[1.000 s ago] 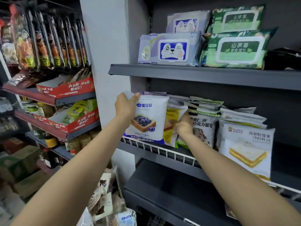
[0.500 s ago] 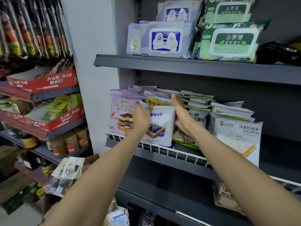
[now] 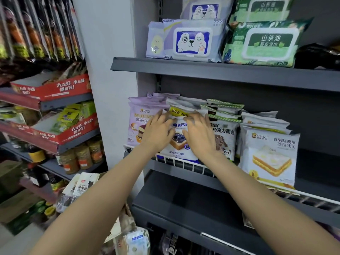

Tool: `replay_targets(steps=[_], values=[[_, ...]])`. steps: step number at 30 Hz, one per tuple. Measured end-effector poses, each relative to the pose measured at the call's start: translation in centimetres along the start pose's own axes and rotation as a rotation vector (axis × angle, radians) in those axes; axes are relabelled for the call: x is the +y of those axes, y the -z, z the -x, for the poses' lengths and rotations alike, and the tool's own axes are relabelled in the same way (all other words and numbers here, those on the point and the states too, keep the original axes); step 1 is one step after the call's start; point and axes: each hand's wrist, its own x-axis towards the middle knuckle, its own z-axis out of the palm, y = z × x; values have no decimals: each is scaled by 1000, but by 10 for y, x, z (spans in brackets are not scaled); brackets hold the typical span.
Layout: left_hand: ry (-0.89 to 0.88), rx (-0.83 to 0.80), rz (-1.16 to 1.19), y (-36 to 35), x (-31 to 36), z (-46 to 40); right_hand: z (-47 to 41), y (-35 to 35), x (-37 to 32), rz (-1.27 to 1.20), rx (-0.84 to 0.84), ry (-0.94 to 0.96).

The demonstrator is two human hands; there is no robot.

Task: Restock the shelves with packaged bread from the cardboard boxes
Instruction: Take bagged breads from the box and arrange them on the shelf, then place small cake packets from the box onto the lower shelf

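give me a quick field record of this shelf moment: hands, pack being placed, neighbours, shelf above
left hand: flat on the blueberry bread pack, fingers spread
right hand: flat on the same pack, fingers spread
blueberry bread pack: upright behind the white wire rail, front of its row
left neighbour: purple mousse bread pack
right neighbour: chocolate bread pack, then pineapple toast pack
behind: yellow-topped pack
shelf above: purple wet wipes, green wet wipes

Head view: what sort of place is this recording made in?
Most likely a small grocery or convenience store. Dark metal shelves carry rows of packaged bread behind a white wire rail, wet-wipe packs sit above, and jars stand on the neighbouring rack.
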Motion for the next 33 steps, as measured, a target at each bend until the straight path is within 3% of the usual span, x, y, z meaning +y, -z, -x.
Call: replay_targets(steps=[3, 8, 12, 16, 21, 29, 33], values=[[41, -13, 103, 10, 0, 13, 4, 0, -5, 89, 52, 24], [245, 54, 117, 29, -6, 70, 32, 9, -40, -257, 44, 177], [425, -69, 22, 25, -30, 136, 67, 1, -86, -496, -237, 240], [659, -153, -7, 13, -63, 200, 101, -32, -132, -551, -568, 261], [879, -298, -25, -12, -111, 263, 140, -95, -180, -580, -843, 162], [791, -617, 140, -59, -203, 321, 162, -179, -248, -619, -1242, -104], [719, -616, 219, -45, -219, 319, 165, -202, -272, -633, -1209, -364]])
